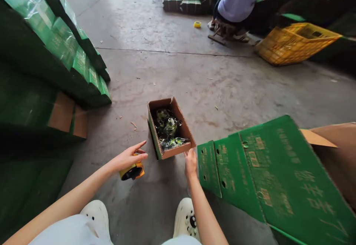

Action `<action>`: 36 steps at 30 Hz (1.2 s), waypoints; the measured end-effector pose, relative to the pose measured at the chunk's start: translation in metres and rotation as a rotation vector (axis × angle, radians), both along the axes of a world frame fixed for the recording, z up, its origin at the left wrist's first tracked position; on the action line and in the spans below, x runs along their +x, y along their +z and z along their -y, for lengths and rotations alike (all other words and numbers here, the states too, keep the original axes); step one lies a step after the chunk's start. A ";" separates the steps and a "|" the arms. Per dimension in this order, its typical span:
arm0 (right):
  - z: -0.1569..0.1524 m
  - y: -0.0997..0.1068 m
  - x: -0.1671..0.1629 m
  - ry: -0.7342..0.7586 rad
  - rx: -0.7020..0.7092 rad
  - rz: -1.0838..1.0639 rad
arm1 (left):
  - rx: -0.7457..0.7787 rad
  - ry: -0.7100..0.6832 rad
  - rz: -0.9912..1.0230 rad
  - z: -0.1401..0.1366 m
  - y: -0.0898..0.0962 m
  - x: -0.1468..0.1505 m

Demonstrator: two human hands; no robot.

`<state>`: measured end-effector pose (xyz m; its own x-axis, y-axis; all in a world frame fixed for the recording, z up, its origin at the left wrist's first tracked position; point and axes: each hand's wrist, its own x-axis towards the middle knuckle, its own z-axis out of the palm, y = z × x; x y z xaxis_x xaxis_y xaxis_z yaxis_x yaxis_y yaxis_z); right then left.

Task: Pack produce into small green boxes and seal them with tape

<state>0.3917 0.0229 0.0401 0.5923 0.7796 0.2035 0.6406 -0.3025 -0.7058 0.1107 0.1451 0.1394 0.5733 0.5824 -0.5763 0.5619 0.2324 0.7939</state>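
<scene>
A small open cardboard box (185, 125), green outside and brown inside, is on the floor in front of me. Inside it lie clear plastic packs of something green (170, 127). My right hand (191, 163) is at its near right corner, fingers closed against the edge and partly hidden by it. My left hand (132, 157) is left of the box, apart from it, with fingers stretched out. Just below that hand is a yellow tape roll in an orange tape dispenser (132, 171); whether the hand touches it I cannot tell.
Stacked green cartons (80, 67) rise on the left. A large green carton (267, 174) lies close on the right. Farther off are a yellow crate (294, 43), a seated person (241, 0), a yellow tape roll (197, 24) and green bundles (182, 5). My white clogs (187, 217) are below.
</scene>
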 end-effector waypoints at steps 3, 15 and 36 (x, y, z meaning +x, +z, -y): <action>0.000 0.066 0.005 0.011 0.094 -0.262 | 0.012 0.028 -0.008 0.001 0.025 -0.020; -0.113 0.236 -0.001 0.369 -0.848 0.176 | 0.402 0.059 -0.068 0.020 0.237 -0.099; 0.008 0.273 -0.176 0.781 -0.893 0.500 | 0.618 0.299 -0.041 0.133 0.251 -0.196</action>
<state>0.2160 0.0151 0.3132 -0.0698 0.8635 -0.4994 0.9957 0.0300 -0.0872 -0.0850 0.0125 0.3907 0.3220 0.9409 -0.1050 0.5764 -0.1069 0.8101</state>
